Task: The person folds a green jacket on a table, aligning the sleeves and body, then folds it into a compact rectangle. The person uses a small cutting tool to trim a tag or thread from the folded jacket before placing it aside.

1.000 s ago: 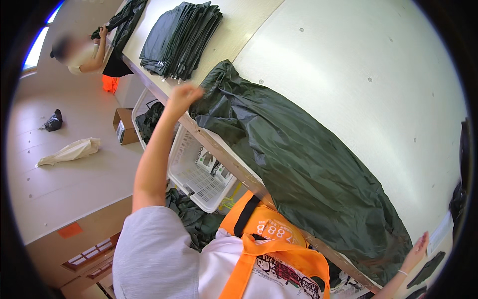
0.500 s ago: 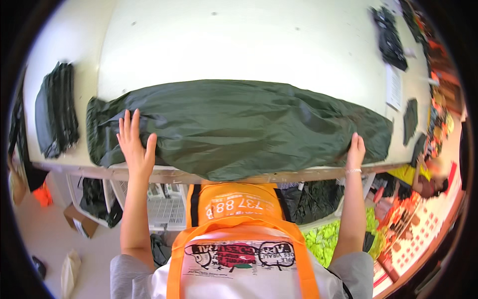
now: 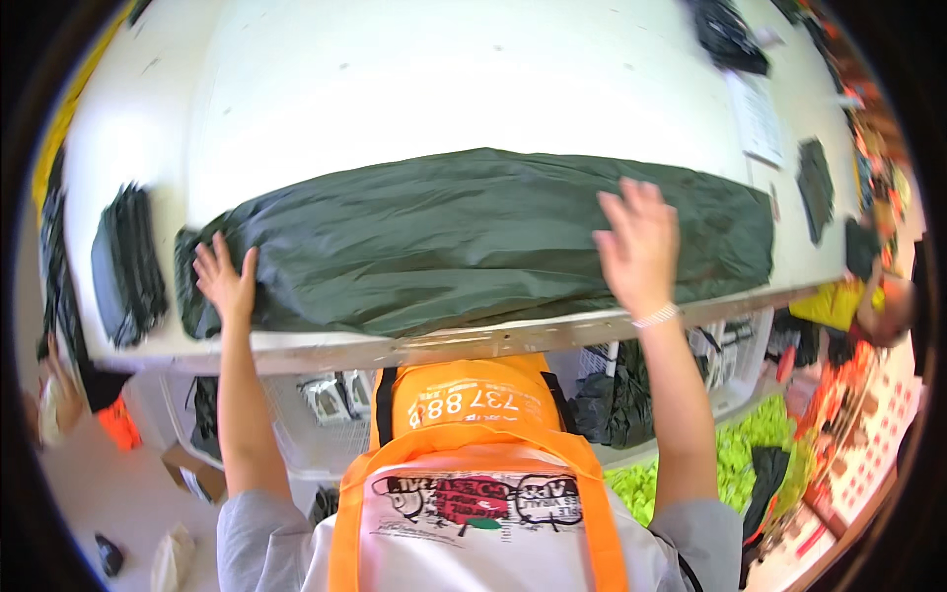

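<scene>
A long dark green piece of thin, shiny fabric point(image 3: 424, 247) lies folded lengthwise along the near edge of the white table point(image 3: 395, 89). Small creases run along it, and its left end is gathered. My left hand point(image 3: 227, 286) rests open on that left end, fingers spread. Over the right half is my right hand point(image 3: 639, 252), open with fingers stretched out and a pale band at the wrist. Whether the right palm touches the cloth I cannot tell. Neither hand grips anything.
A stack of folded dark green pieces point(image 3: 128, 266) lies at the left. At the far right are a black bundle point(image 3: 728, 39), a white sheet point(image 3: 756, 118) and a dark flat piece point(image 3: 816, 187). Below are white baskets and a lime-yellow heap point(image 3: 730, 444). A person in yellow point(image 3: 829, 306) is at right.
My right hand has left the fabric's lower right edge and moved left and farther in, opening out. My left hand has shifted left. The fabric's near edge now lies straighter, no longer sagging over the table edge.
</scene>
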### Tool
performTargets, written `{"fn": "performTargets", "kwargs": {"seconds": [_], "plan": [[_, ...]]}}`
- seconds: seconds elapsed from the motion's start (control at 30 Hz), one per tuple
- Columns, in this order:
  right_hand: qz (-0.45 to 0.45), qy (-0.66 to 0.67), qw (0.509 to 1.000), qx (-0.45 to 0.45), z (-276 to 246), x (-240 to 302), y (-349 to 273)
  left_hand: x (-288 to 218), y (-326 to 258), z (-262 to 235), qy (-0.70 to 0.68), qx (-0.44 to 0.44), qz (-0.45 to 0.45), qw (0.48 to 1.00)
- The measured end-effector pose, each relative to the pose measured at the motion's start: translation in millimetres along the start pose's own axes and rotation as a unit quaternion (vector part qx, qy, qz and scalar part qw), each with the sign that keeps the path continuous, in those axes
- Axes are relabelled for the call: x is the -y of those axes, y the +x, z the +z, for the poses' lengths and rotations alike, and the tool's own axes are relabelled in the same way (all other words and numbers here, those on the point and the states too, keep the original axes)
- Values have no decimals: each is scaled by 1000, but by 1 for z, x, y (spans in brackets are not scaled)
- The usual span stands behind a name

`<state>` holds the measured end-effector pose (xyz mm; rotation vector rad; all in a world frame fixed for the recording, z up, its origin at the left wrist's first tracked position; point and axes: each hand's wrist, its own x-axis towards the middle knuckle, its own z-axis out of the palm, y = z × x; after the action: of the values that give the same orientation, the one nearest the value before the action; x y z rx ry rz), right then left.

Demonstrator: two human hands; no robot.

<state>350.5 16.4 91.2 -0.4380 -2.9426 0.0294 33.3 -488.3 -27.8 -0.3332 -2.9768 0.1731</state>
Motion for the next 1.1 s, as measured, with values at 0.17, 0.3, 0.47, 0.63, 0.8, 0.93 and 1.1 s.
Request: {"fn": "performTargets", "kwargs": {"seconds": [0.17,0.3,0.47,0.63,0.8,0.93,1.1], "plan": [[123,12,986,112,101,-8,-9,16,42,49,45,115,-31,992],[126,28,988,86,107,-9,-5,-61,59,-24,170,82,-77,979],[178,311,933,22,114,-47,-14,-294,-45,-129,-177,12,274,945],[432,210,788,-386,76,-212,-71,-374,-105,-128,-149,82,334,927],[657,50,691,-298,97,-385,-187,-387,-118,-86,-127,61,325,935],[658,40,692,-294,107,-418,-188,-388,-119,-79,-100,56,332,936],[628,139,743,-184,102,-456,-205,-394,-116,-76,-99,52,340,934]]}}
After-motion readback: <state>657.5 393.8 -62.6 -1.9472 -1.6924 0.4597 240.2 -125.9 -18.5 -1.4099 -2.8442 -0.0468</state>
